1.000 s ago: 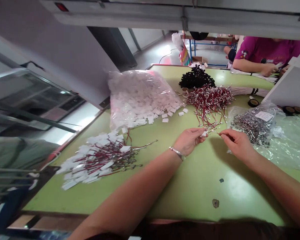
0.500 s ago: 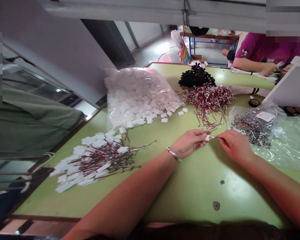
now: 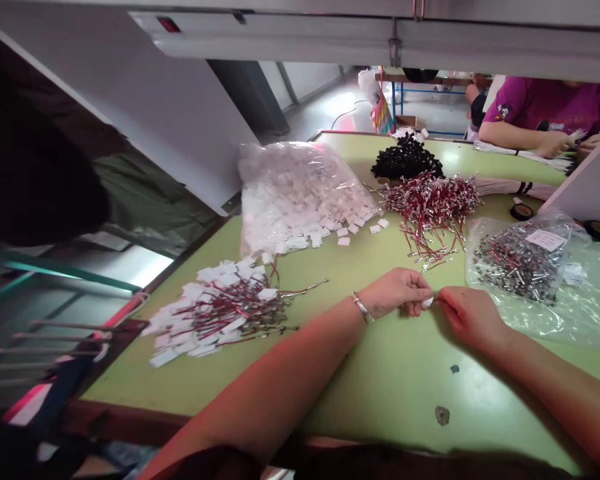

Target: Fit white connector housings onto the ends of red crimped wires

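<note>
My left hand [image 3: 399,293], with a silver bracelet at the wrist, pinches a small white plastic housing [image 3: 428,302] between thumb and fingers. Close on its right, my right hand [image 3: 473,319] is closed in a pinch on a short thin wire, which points into the white housing; most of the wire is hidden by the fingers. Both hands are just above the green table [image 3: 380,373]. Beyond them lies a heap of red wires with metal terminals [image 3: 430,203]. Left of my forearm is a pile of red wires with white housings [image 3: 225,307].
A clear bag of white housings [image 3: 305,193] spills onto the table at the back left. To the right lies a bag of metal-ended parts [image 3: 523,257]. Behind are a black heap [image 3: 407,159], white wire bundles [image 3: 515,187] and black tape [image 3: 521,211]. A co-worker [image 3: 545,117] sits across.
The camera view has swung, so the table's things appear further right. My hands have come slightly nearer to me and closer together, still pinching the white housing and the wire.
</note>
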`<state>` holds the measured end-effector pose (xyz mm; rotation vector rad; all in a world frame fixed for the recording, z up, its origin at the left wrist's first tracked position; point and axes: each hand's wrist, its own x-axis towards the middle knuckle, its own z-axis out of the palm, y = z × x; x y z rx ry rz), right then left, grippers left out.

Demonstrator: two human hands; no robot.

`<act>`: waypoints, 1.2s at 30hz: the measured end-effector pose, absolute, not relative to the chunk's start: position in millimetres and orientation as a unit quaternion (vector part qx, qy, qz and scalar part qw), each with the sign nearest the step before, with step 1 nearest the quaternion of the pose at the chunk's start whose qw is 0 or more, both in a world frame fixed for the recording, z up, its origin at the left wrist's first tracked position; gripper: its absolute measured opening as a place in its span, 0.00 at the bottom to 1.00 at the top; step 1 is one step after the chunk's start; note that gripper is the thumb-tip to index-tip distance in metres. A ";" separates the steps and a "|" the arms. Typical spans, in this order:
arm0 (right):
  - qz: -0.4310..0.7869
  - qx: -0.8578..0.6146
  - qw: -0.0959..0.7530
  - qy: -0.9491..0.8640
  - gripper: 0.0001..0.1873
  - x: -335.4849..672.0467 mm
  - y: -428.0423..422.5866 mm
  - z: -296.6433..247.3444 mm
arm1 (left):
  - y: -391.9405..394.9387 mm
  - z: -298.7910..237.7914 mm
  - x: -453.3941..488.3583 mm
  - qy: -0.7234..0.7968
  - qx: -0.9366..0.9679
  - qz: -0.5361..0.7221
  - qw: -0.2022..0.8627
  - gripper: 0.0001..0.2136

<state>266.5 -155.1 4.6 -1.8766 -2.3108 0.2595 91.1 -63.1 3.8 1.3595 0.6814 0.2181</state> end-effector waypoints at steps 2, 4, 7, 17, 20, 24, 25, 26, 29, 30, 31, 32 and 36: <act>0.099 -0.623 0.069 -0.773 0.11 259.9 -159.5 7.1 | -46.8 11.5 83.9 0.330 0.719 0.059 0.609 0.17; 0.107 -0.614 0.071 -0.779 0.11 249.5 -166.8 11.1 | -23.9 15.5 76.1 0.412 0.798 0.132 0.420 0.16; 0.140 -0.560 0.082 -0.812 0.11 236.1 -176.3 20.5 | 10.1 7.4 70.4 0.521 0.807 0.225 0.164 0.15; 0.011 -0.752 0.029 -0.658 0.09 332.8 -127.3 25.2 | 11.5 -10.1 76.0 0.522 0.847 0.096 0.017 0.18; -0.014 -0.739 0.010 -0.673 0.08 338.8 -122.2 15.2 | 8.9 -6.6 72.0 0.527 0.840 0.131 0.020 0.19; -0.012 -0.745 0.031 -0.666 0.06 334.0 -123.9 10.4 | 4.9 -9.6 68.6 0.508 0.837 0.185 0.081 0.15; -0.009 -0.746 0.036 -0.665 0.06 334.0 -123.8 10.0 | 3.7 -11.2 68.0 0.502 0.836 0.194 0.104 0.14; -0.009 -0.745 0.038 -0.665 0.06 334.4 -123.4 9.8 | 2.8 -12.8 67.3 0.496 0.835 0.201 0.127 0.13; -0.014 -0.748 0.045 -0.662 0.06 336.7 -121.4 10.0 | 1.9 -16.0 63.9 0.473 0.837 0.210 0.174 0.12; -0.014 -0.752 0.049 -0.658 0.06 337.1 -121.0 10.8 | 2.0 -15.8 62.4 0.470 0.840 0.205 0.176 0.13; -0.014 -0.758 0.056 -0.650 0.07 337.1 -120.8 12.0 | 1.9 -14.6 61.1 0.467 0.844 0.198 0.172 0.13; -0.015 -0.764 0.066 -0.641 0.08 336.7 -120.9 13.8 | 1.1 -12.5 60.6 0.470 0.846 0.193 0.162 0.13; -0.007 -0.762 0.128 -0.635 0.09 328.9 -122.1 21.6 | -14.5 1.6 75.0 0.477 0.839 0.239 0.110 0.12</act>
